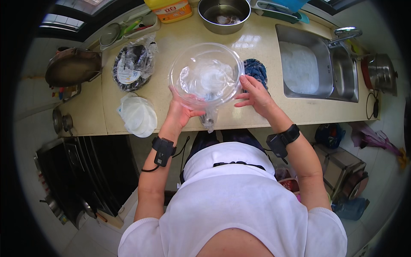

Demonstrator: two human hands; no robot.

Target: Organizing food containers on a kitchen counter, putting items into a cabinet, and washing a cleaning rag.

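Note:
Both hands hold a clear round plastic bowl or lid [205,75] over the beige countertop. My left hand [181,110] supports its lower left side, partly seen through the plastic. At the right edge, my right hand [255,94] has its thumb by the rim and the other fingers spread below. Crumpled clear film [209,120] shows under the near rim; whether more of it lies inside or below the bowl, I cannot tell. A dark blue cloth [257,72] lies just beyond my right hand. Left of the bowl are a film-wrapped black round item [133,69] and white, disc-like pieces [138,116].
A steel pot [224,29] with liquid stands at the back, beside a yellow detergent jug [171,11]. On the right is a steel sink [324,91] with whitish water and a faucet [345,33]. A wok [74,67] stands at far left. The counter edge [282,124] runs before me.

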